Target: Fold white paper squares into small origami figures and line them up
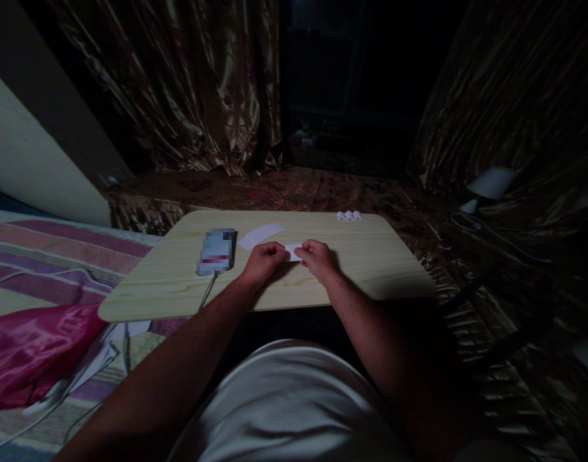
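Between my two hands is a small white piece of paper (294, 252), held just above the wooden table (370, 269). My left hand (267, 260) pinches its left edge, fingers closed. On the other side, my right hand (317, 255) grips the right edge between thumb and fingers. Beyond my left hand lie flat white paper strips (261, 235). Several small folded white paper pieces (348, 215) stand in a row near the table's far right edge.
A phone (216, 251), blurred out, lies on the table's left side with a white cable (207, 292) running off the front edge. To the left is a striped bed cover (130, 253) with a pink cloth (38, 350). A white lamp (492, 183) stands at the right.
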`<state>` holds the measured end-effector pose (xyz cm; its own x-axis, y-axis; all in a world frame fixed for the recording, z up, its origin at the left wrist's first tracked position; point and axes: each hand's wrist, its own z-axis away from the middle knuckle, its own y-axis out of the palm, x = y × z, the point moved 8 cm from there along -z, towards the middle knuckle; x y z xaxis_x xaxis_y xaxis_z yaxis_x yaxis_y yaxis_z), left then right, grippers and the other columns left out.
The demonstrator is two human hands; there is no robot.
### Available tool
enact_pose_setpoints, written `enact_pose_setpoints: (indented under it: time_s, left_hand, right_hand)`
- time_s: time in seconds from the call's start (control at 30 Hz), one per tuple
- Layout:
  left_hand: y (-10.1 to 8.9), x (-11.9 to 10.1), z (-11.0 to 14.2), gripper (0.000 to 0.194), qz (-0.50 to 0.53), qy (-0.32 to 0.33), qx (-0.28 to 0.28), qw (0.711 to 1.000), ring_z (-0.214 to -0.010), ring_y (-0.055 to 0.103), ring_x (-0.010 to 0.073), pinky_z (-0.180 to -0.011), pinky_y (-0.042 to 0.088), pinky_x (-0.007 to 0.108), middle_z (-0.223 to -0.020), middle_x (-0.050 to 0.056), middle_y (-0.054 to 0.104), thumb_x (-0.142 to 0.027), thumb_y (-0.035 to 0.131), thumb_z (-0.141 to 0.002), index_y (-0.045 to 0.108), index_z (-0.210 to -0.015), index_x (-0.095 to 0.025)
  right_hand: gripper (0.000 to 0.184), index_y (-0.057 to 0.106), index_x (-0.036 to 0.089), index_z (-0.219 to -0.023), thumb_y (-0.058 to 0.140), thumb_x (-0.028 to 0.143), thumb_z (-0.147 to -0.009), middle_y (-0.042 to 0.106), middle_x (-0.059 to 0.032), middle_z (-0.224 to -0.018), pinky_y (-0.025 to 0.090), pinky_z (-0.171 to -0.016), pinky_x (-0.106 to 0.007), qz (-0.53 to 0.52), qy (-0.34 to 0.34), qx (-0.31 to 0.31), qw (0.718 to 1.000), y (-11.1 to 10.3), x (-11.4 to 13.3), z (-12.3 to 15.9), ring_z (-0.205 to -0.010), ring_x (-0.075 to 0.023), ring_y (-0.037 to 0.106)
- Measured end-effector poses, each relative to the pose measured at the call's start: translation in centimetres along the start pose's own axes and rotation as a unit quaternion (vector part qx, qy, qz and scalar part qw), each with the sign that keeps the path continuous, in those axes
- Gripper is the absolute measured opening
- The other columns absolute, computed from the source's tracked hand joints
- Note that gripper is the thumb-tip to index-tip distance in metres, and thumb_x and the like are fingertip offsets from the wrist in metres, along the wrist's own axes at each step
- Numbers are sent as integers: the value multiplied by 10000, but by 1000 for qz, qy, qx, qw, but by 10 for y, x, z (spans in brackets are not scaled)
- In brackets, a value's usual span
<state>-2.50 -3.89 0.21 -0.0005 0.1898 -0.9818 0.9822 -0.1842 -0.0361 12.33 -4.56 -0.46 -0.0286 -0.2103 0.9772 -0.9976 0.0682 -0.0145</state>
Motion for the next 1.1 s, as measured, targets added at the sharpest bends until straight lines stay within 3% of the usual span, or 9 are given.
enact_pose_setpoints:
  time_s: [0.2,0.37,0.7,0.9,1.1]
  left_hand:
    - [8,2,3,185,-1,-11,41,999,-422,379,59,-419,259,200,-492,-36,490,-285,694,-645,570,-647,-147]
    - [4,5,-1,173,34,-23,19,999,-417,413,68,-412,279,197,-494,-31,505,-264,687,-641,558,-676,-152]
    - [-2,3,-2,177,38,-39,-20,998,-425,461,86,-401,299,202,-541,-6,567,-268,685,-627,562,-675,-149]
    - [1,6,-2,201,34,-43,-11,998,-429,470,92,-411,302,205,-546,2,573,-276,707,-611,579,-695,-146]
    - [7,-2,1,234,2,-7,15,1000,-439,445,78,-425,299,201,-546,-8,557,-326,707,-643,601,-736,-139]
  right_hand:
    - [179,569,172,-672,653,329,-662,524,52,-514,320,-441,-201,-13,1,3,1000,1,1,0,-447,-71,437]
    - [210,575,181,-793,633,355,-690,557,44,-574,343,-430,-199,-53,-2,-19,998,-4,5,1,-452,-76,459]
    - [160,576,175,-713,642,307,-651,553,40,-571,387,-488,-209,6,-18,-39,999,-5,6,0,-498,-84,481]
    - [166,571,179,-708,644,309,-634,562,40,-591,406,-520,-217,26,-24,-45,998,-5,3,-1,-523,-92,498]
    - [143,570,179,-684,636,298,-643,554,43,-570,399,-517,-214,32,-32,-35,998,-4,5,0,-518,-92,496]
